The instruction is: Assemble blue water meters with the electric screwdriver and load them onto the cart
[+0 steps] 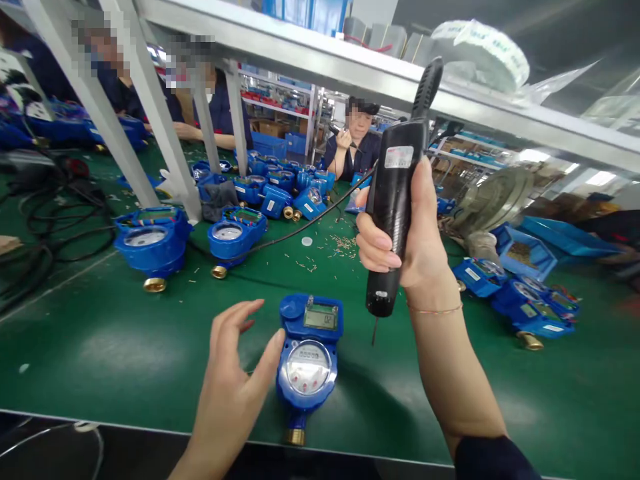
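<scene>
Blue meters (pixel 153 243) sit at ten o'clock on the green bench (pixel 100 347), loose screws (pixel 345 247) at twelve, a tray (pixel 525 253) at two.

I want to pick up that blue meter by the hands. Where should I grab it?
Probably grip the meter around its round body, from above, fingers on its left and right sides. It lies flat, dial up, and the left hand already touches its left side; the brass end looks narrow.

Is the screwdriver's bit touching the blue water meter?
No. The electric screwdriver in the right hand hangs with its bit above the green mat, beside the blue water meter.
</scene>
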`<state>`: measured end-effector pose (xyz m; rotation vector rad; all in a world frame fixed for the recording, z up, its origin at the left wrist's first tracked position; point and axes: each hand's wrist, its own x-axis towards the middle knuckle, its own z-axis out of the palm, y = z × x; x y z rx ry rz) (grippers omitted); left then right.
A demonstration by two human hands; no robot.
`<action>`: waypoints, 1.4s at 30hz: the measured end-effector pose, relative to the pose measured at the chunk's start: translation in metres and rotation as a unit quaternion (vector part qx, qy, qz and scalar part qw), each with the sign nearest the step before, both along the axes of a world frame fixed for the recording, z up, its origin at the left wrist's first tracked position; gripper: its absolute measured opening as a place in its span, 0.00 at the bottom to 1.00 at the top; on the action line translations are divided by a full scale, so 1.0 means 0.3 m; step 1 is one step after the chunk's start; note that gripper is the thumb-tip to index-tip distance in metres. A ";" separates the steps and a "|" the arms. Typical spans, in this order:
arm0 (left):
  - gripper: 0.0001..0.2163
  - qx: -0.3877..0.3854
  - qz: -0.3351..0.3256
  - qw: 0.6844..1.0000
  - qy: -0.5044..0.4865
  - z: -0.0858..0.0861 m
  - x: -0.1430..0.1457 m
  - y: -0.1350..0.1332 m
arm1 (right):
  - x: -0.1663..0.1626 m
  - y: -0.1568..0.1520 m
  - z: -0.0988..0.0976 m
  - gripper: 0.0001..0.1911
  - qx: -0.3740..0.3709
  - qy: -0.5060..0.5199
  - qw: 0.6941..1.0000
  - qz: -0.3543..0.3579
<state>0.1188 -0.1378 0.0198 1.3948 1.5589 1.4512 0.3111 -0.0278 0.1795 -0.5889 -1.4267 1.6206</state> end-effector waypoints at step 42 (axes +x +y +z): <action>0.42 -0.219 -0.023 0.910 -0.352 -0.114 -0.094 0.126 | -0.199 0.134 -0.328 0.13 0.114 0.076 0.984 -0.117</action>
